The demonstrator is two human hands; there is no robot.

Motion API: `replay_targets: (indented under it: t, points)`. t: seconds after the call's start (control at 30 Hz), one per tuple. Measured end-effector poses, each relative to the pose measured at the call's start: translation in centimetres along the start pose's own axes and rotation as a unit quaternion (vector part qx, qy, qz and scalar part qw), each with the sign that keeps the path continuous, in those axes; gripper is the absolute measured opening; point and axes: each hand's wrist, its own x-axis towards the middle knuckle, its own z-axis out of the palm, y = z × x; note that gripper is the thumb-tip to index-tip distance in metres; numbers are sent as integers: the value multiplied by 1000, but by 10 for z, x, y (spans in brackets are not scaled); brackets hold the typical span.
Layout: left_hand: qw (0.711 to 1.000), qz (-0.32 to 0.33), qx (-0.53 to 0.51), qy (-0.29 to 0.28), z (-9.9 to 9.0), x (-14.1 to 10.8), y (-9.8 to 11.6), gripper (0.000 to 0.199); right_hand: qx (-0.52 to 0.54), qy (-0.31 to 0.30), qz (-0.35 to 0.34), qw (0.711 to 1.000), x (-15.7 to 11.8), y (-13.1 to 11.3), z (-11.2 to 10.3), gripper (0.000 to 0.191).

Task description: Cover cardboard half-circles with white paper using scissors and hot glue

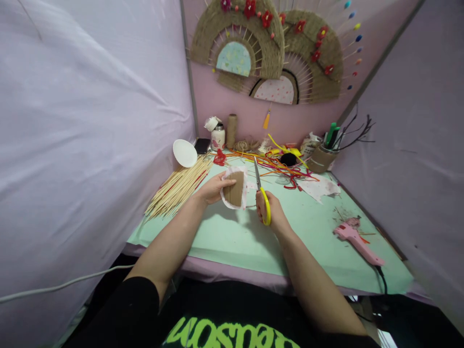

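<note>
My left hand (213, 188) grips a half-round cardboard piece (235, 191), its thumb flat on the brown face. White fabric or paper with a jagged edge sticks out around the cardboard's rim. Just to the right, my right hand (270, 208) is closed around scissors (267, 205) with yellow handles, their blades pointing up and away from me. The blades look nearly closed and stand apart from the cardboard. Small white scraps with reddish spots show between the cardboard and the scissors.
Thin wooden sticks (177, 188) lie left, beside a white bowl (184, 153). Colourful pipe cleaners (268, 162) cover the back. A pink glue gun (358, 241) with a cord lies right, near a pen pot (322, 158). Decorated twine fans (239, 38) hang behind the table (232, 241).
</note>
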Motion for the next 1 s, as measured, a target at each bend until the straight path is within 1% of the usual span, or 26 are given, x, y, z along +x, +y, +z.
replay_targets:
  t: [0.17, 0.27, 0.37, 0.43, 0.57, 0.67, 0.73, 0.8, 0.93, 1.0]
  points:
    - [999, -12, 15, -41, -2, -3, -1, 40, 52, -3, -4, 999, 4, 1, -1, 46]
    - [996, -35, 35, -69, -2, -5, -2, 43, 87, 3, 6, 996, 6, -2, -1, 47]
    - [993, -53, 63, -89, -1, -6, -3, 45, 97, 1, 10, 995, 7, -2, -3, 47]
    - [993, -46, 74, -81, 0, -6, -2, 45, 93, -6, 0, 996, 8, 1, -4, 46]
    - [996, -5, 74, -40, -2, -5, 1, 43, 72, -18, -35, 997, 10, 5, -6, 47]
    - [997, 16, 78, -4, -4, -4, 3, 45, 56, -8, -29, 998, 11, 3, -5, 46]
    - [995, 17, 101, 0, -4, -4, 4, 46, 67, 8, -19, 998, 11, -1, -4, 44]
    - [990, 6, 142, -21, -3, -4, 3, 44, 90, 18, -26, 995, 11, -4, -4, 44]
    - [969, -11, 231, -86, 0, -5, -4, 38, 111, 9, -60, 992, 11, -4, -5, 42]
    - [962, -12, 258, -88, 1, -4, -8, 43, 106, 18, -67, 992, 10, -3, -5, 43]
